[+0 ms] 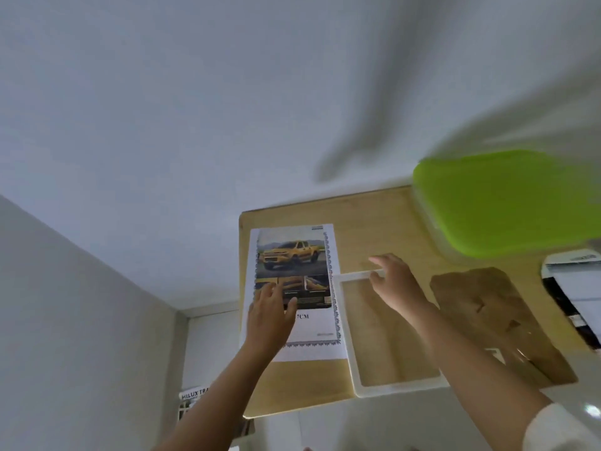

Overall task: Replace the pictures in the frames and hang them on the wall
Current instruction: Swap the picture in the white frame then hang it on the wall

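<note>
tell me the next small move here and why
Probably slide the truck print rightward over the white frame. The frame looks empty, with the table showing through it, the left hand rests flat on the print, the right hand seems to pinch the frame's top rail, and the brown backing board lies off to its right.

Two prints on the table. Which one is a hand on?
The yellow-pickup print on the left: the left hand rests flat on it. The dark-and-white print at the picture's right edge lies untouched.
</note>
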{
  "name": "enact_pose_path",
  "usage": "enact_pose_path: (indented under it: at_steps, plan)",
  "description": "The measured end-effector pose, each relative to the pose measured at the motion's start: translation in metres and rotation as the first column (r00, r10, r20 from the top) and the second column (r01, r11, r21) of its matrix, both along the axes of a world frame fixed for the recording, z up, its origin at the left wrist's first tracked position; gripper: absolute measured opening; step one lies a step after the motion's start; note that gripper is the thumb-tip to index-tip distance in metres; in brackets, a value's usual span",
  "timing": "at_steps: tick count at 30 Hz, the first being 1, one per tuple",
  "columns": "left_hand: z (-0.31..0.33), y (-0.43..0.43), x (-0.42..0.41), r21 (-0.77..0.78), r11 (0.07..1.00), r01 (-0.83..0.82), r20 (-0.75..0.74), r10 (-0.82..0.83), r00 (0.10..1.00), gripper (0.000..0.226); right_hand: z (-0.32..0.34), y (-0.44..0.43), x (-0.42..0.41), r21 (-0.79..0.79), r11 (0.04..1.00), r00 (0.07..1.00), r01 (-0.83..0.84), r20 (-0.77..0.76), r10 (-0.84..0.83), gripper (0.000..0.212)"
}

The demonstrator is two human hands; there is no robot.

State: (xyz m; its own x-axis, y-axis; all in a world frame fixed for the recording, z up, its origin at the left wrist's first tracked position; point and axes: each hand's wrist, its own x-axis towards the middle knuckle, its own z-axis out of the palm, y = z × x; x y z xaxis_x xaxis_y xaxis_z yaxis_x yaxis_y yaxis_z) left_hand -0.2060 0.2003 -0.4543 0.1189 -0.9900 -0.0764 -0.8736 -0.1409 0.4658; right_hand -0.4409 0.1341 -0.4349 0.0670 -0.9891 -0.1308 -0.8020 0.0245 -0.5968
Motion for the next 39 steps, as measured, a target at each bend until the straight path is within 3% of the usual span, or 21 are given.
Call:
enact_pose_path:
  at_steps: [5,12,17,25,33,39]
  plan:
    - [-0.023,0.014,0.046,0.026,0.998,-0.056,-0.029,0.057,0.998,0.052,-0.01,-0.019,0.07,0.048,0.993,0.995,-0.104,0.017,0.103,0.039]
    - [-0.041,0.024,0.048,0.093,0.99,0.108,0.06,-0.114,0.992,0.087,-0.035,-0.023,0.116,0.151,0.984,0.987,-0.094,-0.115,0.112,0.064]
    - [-0.052,0.023,0.051,0.158,0.977,0.143,0.097,-0.159,0.982,0.082,-0.048,-0.019,0.125,0.114,0.99,0.966,-0.079,-0.236,0.104,0.071]
    - [-0.058,0.023,0.053,0.197,0.966,0.167,0.127,-0.194,0.973,0.086,-0.051,-0.02,0.132,0.059,0.998,0.985,-0.036,-0.168,0.045,0.068]
    - [-0.059,0.024,0.052,0.193,0.969,0.156,0.081,-0.174,0.981,0.096,-0.057,-0.01,0.145,0.171,0.984,0.965,-0.038,-0.25,0.081,0.106]
    - [-0.065,0.026,0.053,0.158,0.974,0.166,0.084,-0.18,0.98,0.089,-0.066,-0.004,0.155,0.091,0.995,0.958,0.047,-0.285,-0.019,0.115]
